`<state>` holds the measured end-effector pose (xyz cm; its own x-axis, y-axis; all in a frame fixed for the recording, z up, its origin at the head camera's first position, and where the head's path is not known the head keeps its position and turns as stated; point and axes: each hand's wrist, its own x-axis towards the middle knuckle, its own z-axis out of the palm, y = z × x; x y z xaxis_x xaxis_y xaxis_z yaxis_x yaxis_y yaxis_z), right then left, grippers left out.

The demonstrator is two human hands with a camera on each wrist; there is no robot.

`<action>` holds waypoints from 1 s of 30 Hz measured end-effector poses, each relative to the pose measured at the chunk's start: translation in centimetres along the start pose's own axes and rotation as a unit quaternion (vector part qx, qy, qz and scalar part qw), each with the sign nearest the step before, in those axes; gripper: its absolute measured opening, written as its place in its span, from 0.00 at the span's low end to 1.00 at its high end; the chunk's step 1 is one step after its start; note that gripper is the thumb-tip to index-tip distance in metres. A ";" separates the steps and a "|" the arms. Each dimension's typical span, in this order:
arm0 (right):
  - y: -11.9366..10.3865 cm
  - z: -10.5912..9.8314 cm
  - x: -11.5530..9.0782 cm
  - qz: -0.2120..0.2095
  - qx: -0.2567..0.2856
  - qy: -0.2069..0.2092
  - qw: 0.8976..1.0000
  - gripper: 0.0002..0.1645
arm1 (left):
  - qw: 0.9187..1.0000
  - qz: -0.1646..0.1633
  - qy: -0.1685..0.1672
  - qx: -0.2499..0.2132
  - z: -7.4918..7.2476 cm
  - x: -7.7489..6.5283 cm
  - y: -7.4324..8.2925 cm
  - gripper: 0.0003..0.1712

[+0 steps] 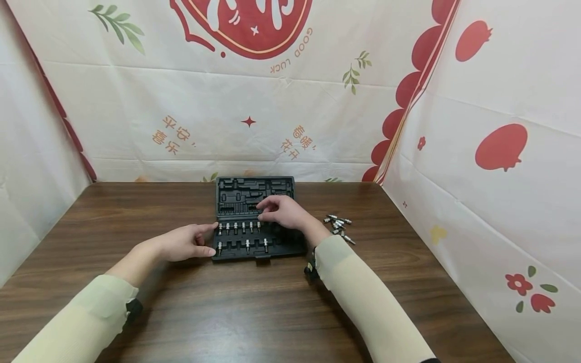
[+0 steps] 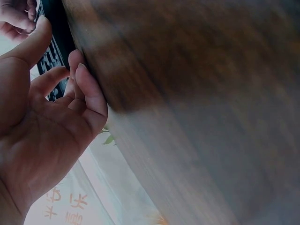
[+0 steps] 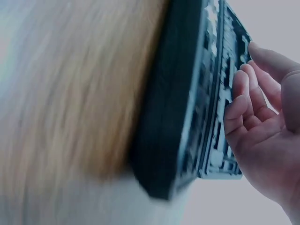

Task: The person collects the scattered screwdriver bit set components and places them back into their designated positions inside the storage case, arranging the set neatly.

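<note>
A black plastic case [image 1: 260, 257] lies unfolded on the table, its lid tilted back. Short silver socket bits [image 1: 235, 228] stand in a row along the upper slots of its base, and three more [image 1: 247, 245] are spaced along the lower row. At the case's left edge rests my left hand [image 1: 186, 243], thumb near the front corner and a finger farther back. My right hand [image 1: 283, 212] hovers over the case beside the upper row's right end. Its thumb [image 3: 265, 58] and fingers are bent a little and apart, with nothing visible between them. The hand hides part of the case.
To the right of the case, a loose pile of silver socket bits [image 1: 338, 224] lies on the brown wooden table [image 1: 218, 312]. A printed white cloth [image 1: 227, 101] hangs behind the table, and another cloth [image 1: 490, 201] borders its right side.
</note>
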<state>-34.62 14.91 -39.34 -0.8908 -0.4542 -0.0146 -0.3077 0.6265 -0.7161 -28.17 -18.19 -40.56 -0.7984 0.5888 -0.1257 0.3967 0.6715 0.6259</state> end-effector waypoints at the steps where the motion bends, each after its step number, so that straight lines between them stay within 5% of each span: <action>1: 0.1 -0.3 -0.2 -0.002 0.002 0.003 1.000 0.21 | 1.000 0.000 0.000 0.000 0.0 0.0 0.0 0.50; 20: 4.3 -5.9 -6.4 0.016 0.029 0.040 0.999 0.20 | 1.000 -0.009 -0.005 0.003 0.0 -0.1 0.2 0.50; 30: 7.0 -8.4 -9.8 0.065 0.083 0.067 0.992 0.20 | 1.000 -0.007 -0.003 0.003 -0.1 -0.1 0.2 0.50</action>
<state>-30.91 29.07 -38.38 -0.9592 -0.2812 -0.0289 -0.1385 0.5565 -0.8192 -28.04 -18.10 -40.35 -0.8009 0.5823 -0.1394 0.3885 0.6825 0.6191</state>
